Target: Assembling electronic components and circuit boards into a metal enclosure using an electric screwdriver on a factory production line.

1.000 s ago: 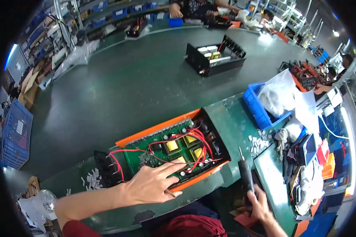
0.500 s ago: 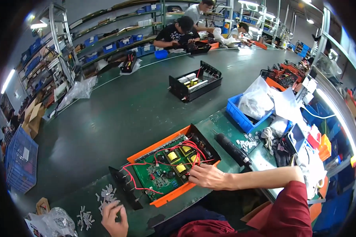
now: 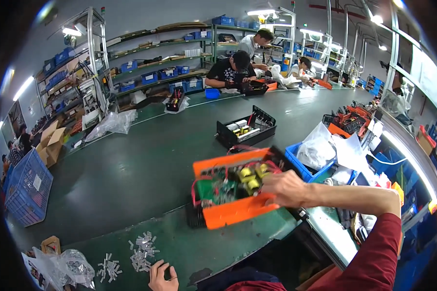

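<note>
My right hand (image 3: 286,189) grips the near right side of an orange-sided electronics case (image 3: 238,216), slightly blurred by motion. The open case is tilted, its near wall facing me. Inside are a green circuit board (image 3: 210,190), yellow-wrapped transformers (image 3: 250,179) and red wires; a black end panel (image 3: 196,216) shows at its left. At the table's near edge my left hand (image 3: 163,277) has its fingers loosely bent and apart, with nothing visible held. It lies just below a scatter of small pale clips or sleeves (image 3: 143,252).
Behind stands a black open case (image 3: 245,127) with similar parts. To the right, a blue bin (image 3: 301,162) holds plastic bags. A second pile of pale pieces (image 3: 109,267) and crumpled clear plastic (image 3: 77,266) lie at left. Co-workers (image 3: 230,72) sit across the table.
The orange-sided case has moved right and away from me and is now tilted, with my right hand gripping its side. My left hand has shifted slightly right. The head view has shifted.
</note>
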Motion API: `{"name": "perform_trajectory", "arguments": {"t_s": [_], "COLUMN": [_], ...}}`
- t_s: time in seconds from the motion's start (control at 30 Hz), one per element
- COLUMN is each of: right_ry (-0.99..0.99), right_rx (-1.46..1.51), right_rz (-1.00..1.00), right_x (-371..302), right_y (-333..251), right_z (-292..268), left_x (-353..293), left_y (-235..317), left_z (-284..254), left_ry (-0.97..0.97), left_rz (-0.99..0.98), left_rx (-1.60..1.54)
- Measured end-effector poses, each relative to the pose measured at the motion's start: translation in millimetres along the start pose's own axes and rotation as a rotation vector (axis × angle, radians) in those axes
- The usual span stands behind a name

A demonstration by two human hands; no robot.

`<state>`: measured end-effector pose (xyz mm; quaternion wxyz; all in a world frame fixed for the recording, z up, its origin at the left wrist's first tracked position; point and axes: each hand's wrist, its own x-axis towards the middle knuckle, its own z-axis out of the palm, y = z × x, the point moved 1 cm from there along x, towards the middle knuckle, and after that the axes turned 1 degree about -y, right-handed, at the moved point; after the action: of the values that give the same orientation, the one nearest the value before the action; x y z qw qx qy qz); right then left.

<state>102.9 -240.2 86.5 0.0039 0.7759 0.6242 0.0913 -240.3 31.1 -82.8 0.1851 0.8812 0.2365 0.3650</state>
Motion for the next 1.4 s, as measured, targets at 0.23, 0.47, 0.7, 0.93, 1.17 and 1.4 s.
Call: {"name": "perform_trajectory", "arguments": {"t_s": [0.23, 0.47, 0.7, 0.93, 1.17, 1.4], "right_ry": [0.157, 0.206, -0.009, 0.039, 0.238, 0.206], "right_rx": [-0.198, -0.236, -0.199, -0.196, -0.066, 0.408], "right_rz": [0.462, 0.810, 0.884, 0.889, 0.621, 0.746], "right_x": [-37.7, -96.7, -154.6, -148.7, -7.5, 139.6], "right_y": [91.2, 183.2, 209.7, 198.3, 138.7, 215.6], "right_z": [-30.4, -1.7, 57.1, 60.5, 60.6, 212.4], "left_x": [3.4, 4.3, 6.2, 3.3, 3.9, 6.5], "left_y": [-9.9, -3.4, -4.2, -7.7, -8.0, -13.4], "left_z": [2.4, -1.7, 5.5, 22.3, 17.8, 25.0], "left_ry": [-0.063, -0.039, -0.086, -0.145, -0.170, -0.133], "left_rz": [-0.032, 0.016, -0.028, -0.064, -0.112, -0.084], "left_rx": [0.040, 0.026, 0.033, 0.141, 0.160, 0.080]}}
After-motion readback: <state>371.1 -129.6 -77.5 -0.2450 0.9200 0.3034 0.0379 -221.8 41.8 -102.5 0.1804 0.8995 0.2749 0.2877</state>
